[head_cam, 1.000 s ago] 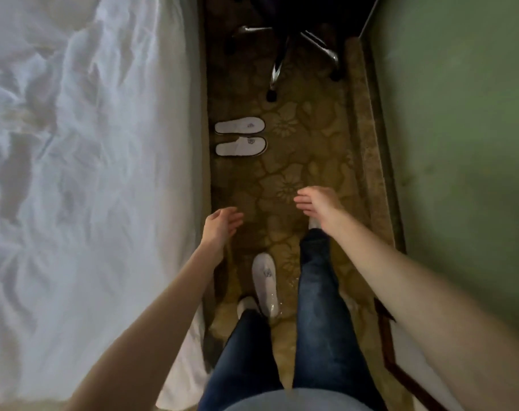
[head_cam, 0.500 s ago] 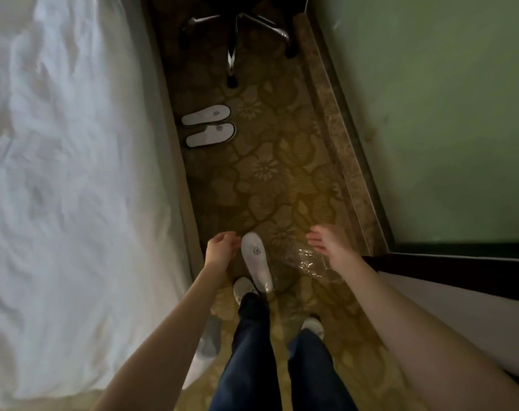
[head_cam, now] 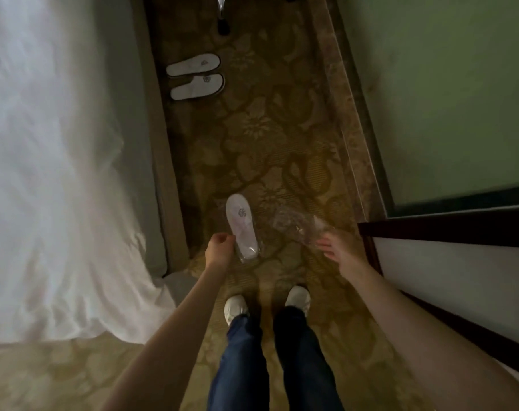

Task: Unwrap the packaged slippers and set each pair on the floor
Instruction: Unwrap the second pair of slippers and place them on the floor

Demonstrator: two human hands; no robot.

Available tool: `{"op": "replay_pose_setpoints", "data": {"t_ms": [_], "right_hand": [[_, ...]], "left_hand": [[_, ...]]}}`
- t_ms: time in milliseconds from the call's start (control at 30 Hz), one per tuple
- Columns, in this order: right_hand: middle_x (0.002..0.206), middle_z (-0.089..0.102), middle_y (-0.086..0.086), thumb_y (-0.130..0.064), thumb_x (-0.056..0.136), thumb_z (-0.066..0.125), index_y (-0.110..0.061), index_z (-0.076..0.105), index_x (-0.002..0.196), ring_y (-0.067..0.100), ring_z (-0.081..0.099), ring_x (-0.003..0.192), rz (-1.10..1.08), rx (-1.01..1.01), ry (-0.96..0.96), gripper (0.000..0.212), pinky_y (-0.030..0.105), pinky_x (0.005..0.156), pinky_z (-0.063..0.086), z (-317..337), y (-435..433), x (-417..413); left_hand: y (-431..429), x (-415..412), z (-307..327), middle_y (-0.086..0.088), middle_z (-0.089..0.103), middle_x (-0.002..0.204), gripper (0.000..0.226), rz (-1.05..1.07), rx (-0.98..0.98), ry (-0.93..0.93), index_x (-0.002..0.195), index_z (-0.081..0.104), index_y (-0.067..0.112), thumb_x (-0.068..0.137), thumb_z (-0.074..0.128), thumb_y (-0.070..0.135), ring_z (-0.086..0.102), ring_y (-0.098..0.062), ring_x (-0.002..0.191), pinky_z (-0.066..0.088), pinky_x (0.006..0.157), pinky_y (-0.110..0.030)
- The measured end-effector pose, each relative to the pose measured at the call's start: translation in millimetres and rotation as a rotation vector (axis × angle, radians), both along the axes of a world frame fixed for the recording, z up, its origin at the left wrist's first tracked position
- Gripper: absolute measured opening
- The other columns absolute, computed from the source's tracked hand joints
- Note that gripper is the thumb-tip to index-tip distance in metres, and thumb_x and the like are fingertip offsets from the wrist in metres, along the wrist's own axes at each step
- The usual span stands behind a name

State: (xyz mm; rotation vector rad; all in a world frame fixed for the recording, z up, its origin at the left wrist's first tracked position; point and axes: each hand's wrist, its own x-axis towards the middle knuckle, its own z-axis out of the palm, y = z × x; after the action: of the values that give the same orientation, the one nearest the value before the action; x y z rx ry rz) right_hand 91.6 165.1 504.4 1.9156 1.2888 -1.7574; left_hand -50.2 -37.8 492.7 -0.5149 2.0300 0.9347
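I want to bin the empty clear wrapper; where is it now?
Head view, centre-right: the clear wrapper is over the patterned carpet, just right of the packaged slippers and at the fingertips of the right hand.

A narrow carpet strip (head_cam: 270,149) is bounded by the bed (head_cam: 74,173) at frame left and the wall (head_cam: 445,99) at right. Open floor is left at centre; it is limited by a slipper pair (head_cam: 194,76) above, and by wrapped slippers (head_cam: 242,226) and a loose wrapper (head_cam: 297,223) below.

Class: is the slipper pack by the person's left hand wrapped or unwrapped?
Wrapped: clear plastic shows around the heel end of the slipper pack, where the left hand grips it.
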Motion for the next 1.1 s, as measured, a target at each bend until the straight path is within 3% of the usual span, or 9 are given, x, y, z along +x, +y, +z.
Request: {"op": "replay_pose_setpoints", "data": {"t_ms": [133, 233, 333, 467, 600, 667, 833, 933, 1100], "right_hand": [[0.103, 0.062, 0.007, -0.014, 0.096, 0.051, -0.012, 0.060, 0.112, 0.019, 0.058, 0.094, 0.053, 0.041, -0.012, 0.018, 0.025, 0.065, 0.042, -63, -11, 10], [0.105, 0.065, 0.009, -0.012, 0.091, 0.058, -0.013, 0.064, 0.101, 0.020, 0.059, 0.091, 0.129, 0.177, -0.053, 0.012, 0.026, 0.065, 0.042, -126, -18, 7], [0.105, 0.065, 0.011, -0.008, 0.088, 0.062, -0.006, 0.065, 0.102, 0.025, 0.059, 0.100, 0.160, 0.197, -0.021, 0.015, 0.032, 0.083, 0.048, -196, -29, -1], [0.088, 0.062, 0.004, -0.005, 0.084, 0.066, -0.009, 0.068, 0.095, 0.018, 0.056, 0.089, 0.255, 0.262, 0.064, 0.013, 0.018, 0.061, 0.041, -292, -49, -22], [0.080, 0.064, 0.001, -0.004, 0.084, 0.064, -0.010, 0.067, 0.089, 0.019, 0.059, 0.083, 0.376, 0.226, 0.110, 0.009, 0.020, 0.065, 0.044, -384, -68, -46], [0.088, 0.066, 0.004, -0.008, 0.087, 0.063, -0.007, 0.067, 0.103, 0.022, 0.062, 0.088, 0.453, 0.194, 0.126, 0.017, 0.021, 0.073, 0.047, -421, -75, -59], [0.093, 0.067, 0.007, -0.011, 0.083, 0.068, -0.006, 0.064, 0.106, 0.019, 0.063, 0.085, 0.545, 0.148, 0.221, 0.024, 0.021, 0.064, 0.048, -478, -92, -89], [0.111, 0.065, 0.015, -0.011, 0.085, 0.067, -0.004, 0.056, 0.119, 0.030, 0.064, 0.101, 0.500, 0.049, 0.239, 0.036, 0.041, 0.088, 0.053, -501, -106, -97], [0.117, 0.061, 0.008, -0.015, 0.085, 0.066, -0.012, 0.048, 0.124, 0.025, 0.062, 0.101, 0.410, -0.011, 0.294, 0.043, 0.037, 0.079, 0.053, -515, -120, -99]], "left_hand": [[-12, 13, -63, -0.012, 0.059, 0.124, 0.040, -0.018, -0.020, -0.003, 0.130, 0.051, 0.011, 0.094, 0.055, 0.028, 0.056, -0.029, 0.113, 0.046, 0.099, -0.043], [-25, 18, -126, -0.008, 0.056, 0.121, 0.041, -0.004, 0.002, -0.010, 0.131, 0.048, 0.012, 0.094, 0.057, 0.026, 0.053, -0.022, 0.104, 0.045, 0.089, -0.035], [-39, 21, -199, -0.010, 0.054, 0.123, 0.046, -0.008, 0.012, 0.003, 0.133, 0.045, 0.007, 0.092, 0.061, 0.023, 0.050, -0.021, 0.102, 0.040, 0.085, -0.031], [-50, 25, -306, -0.018, 0.051, 0.134, 0.056, 0.021, 0.018, -0.014, 0.137, 0.040, 0.002, 0.088, 0.066, 0.014, 0.053, -0.029, 0.114, 0.043, 0.085, -0.031], [-59, 24, -402, -0.018, 0.054, 0.131, 0.058, -0.008, 0.004, 0.004, 0.134, 0.044, -0.002, 0.084, 0.071, 0.012, 0.054, -0.032, 0.116, 0.050, 0.083, -0.031], [-64, 23, -441, -0.020, 0.056, 0.130, 0.059, -0.048, -0.018, 0.038, 0.131, 0.048, -0.004, 0.080, 0.074, 0.013, 0.055, -0.035, 0.117, 0.049, 0.094, -0.040], [-70, 23, -496, -0.015, 0.042, 0.135, 0.074, -0.108, -0.115, 0.155, 0.136, 0.041, 0.002, 0.078, 0.077, 0.032, 0.044, -0.032, 0.123, 0.040, 0.102, -0.040], [-72, 27, -514, -0.013, 0.039, 0.128, 0.068, -0.096, -0.105, 0.224, 0.130, 0.044, 0.005, 0.078, 0.076, 0.035, 0.048, -0.031, 0.114, 0.041, 0.090, -0.034], [-68, 32, -520, -0.010, 0.054, 0.120, 0.051, -0.045, 0.068, 0.266, 0.116, 0.052, 0.011, 0.076, 0.078, 0.028, 0.059, -0.026, 0.103, 0.051, 0.092, -0.043]]}}
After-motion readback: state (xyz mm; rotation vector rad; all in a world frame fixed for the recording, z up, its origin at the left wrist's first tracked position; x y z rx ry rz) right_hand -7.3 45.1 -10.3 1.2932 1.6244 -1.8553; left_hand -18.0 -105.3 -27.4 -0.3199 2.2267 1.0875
